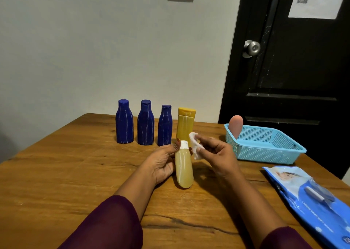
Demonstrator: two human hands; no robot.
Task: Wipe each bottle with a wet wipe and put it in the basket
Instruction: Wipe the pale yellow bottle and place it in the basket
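Note:
My left hand [162, 162] grips a small amber bottle [183, 170] with a white cap, held tilted above the table. My right hand [216, 152] pinches a crumpled white wet wipe [196, 144] just right of the bottle's cap. Behind them three blue bottles [145, 123] stand in a row, with a taller yellow bottle [185, 125] at its right end. A light blue basket [265, 146] sits at the right, with a pink bottle [235, 126] leaning in its far left corner.
A blue pack of wet wipes [310, 197] lies at the table's right front edge. The wooden table [75, 173] meets a grey wall behind. A black door with a metal knob [251, 48] stands behind the basket.

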